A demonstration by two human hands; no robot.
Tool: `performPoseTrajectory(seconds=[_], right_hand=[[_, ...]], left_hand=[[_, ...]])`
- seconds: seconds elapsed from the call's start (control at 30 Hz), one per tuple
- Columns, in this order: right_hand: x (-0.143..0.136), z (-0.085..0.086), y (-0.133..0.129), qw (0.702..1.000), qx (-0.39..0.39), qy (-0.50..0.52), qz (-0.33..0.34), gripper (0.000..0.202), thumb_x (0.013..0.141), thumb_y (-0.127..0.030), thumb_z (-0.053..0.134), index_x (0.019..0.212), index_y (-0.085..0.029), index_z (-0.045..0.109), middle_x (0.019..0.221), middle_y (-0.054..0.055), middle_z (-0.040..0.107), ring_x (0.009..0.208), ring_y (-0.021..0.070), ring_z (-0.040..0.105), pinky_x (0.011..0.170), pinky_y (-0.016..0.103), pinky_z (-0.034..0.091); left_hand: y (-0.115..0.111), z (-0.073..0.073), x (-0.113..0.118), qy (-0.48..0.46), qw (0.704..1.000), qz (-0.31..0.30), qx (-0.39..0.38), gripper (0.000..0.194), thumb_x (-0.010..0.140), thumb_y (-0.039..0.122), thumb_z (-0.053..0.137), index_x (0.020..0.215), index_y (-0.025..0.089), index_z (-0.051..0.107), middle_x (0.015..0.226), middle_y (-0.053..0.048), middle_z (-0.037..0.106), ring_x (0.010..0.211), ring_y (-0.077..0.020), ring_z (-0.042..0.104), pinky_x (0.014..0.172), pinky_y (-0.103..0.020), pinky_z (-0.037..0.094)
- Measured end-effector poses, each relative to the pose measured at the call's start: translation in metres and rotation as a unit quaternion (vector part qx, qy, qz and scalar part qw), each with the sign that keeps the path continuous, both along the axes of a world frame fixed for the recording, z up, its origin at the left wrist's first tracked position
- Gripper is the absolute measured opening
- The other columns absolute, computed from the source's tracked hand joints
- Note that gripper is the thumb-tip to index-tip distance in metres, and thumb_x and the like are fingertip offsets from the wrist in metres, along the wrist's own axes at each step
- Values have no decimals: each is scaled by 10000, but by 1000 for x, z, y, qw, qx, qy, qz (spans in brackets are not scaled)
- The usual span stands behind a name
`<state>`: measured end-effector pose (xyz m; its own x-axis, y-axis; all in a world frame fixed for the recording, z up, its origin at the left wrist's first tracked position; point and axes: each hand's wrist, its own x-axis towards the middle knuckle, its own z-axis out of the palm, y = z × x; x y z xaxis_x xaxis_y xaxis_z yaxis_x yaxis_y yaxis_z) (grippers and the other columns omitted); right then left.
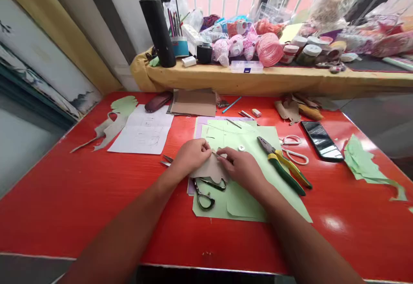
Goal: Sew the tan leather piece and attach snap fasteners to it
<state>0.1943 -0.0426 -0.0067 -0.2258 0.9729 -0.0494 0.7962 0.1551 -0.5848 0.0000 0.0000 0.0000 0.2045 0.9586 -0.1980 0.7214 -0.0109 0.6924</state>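
Over the green sheets, both my hands meet at a cut piece of beige-grey card with a wavy lower edge. My left hand is closed, pinching the card's upper left. My right hand is closed at the upper right, its fingertips on a thin needle-like thing lying against the card; its exact kind is too small to tell. Under the card lie dark-handled scissors, their blades showing left beneath my left wrist. A white button sits just beyond my right hand.
Green-and-yellow pliers, white-handled scissors and a phone lie right. A drawn sheet and scraps lie left. Brown card is at the back. A black flask and yarn stand on the sill.
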Motion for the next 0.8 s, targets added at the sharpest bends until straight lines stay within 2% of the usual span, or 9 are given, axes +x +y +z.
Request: performPoseTrajectory(seconds=[0.3, 0.47, 0.63, 0.8], right_hand=[[-6, 7, -1, 998, 19, -63, 7, 275, 1039, -306, 566, 1214, -259, 774, 824, 35, 815, 765, 247, 727, 673, 303, 412], [-8, 11, 0, 998, 16, -64, 7, 270, 1038, -296, 563, 1199, -254, 776, 806, 34, 809, 762, 244, 724, 675, 303, 408], [-6, 8, 2, 998, 14, -57, 8, 253, 1028, -293, 579, 1196, -273, 768, 826, 27, 811, 778, 242, 723, 665, 297, 403], [-5, 9, 0, 998, 11, -59, 12, 252, 1034, -296, 570, 1205, -284, 755, 827, 24, 805, 764, 233, 712, 649, 289, 390]], left_hand=[[-2, 2, 3, 11, 1000, 1, 11, 53, 846, 234, 652, 810, 214, 684, 761, -7, 722, 718, -194, 634, 622, -303, 411], [-6, 3, 4, 16, 999, 1, 37, 78, 860, 204, 608, 808, 220, 664, 808, -19, 747, 759, -206, 649, 635, -310, 406], [-5, 4, 4, 28, 999, -14, 34, 81, 907, 255, 617, 859, 221, 671, 843, -27, 757, 791, -217, 666, 652, -314, 421], [-1, 3, 5, 49, 998, -14, 38, 77, 895, 224, 615, 840, 219, 669, 862, -43, 754, 811, -234, 665, 661, -322, 414]])
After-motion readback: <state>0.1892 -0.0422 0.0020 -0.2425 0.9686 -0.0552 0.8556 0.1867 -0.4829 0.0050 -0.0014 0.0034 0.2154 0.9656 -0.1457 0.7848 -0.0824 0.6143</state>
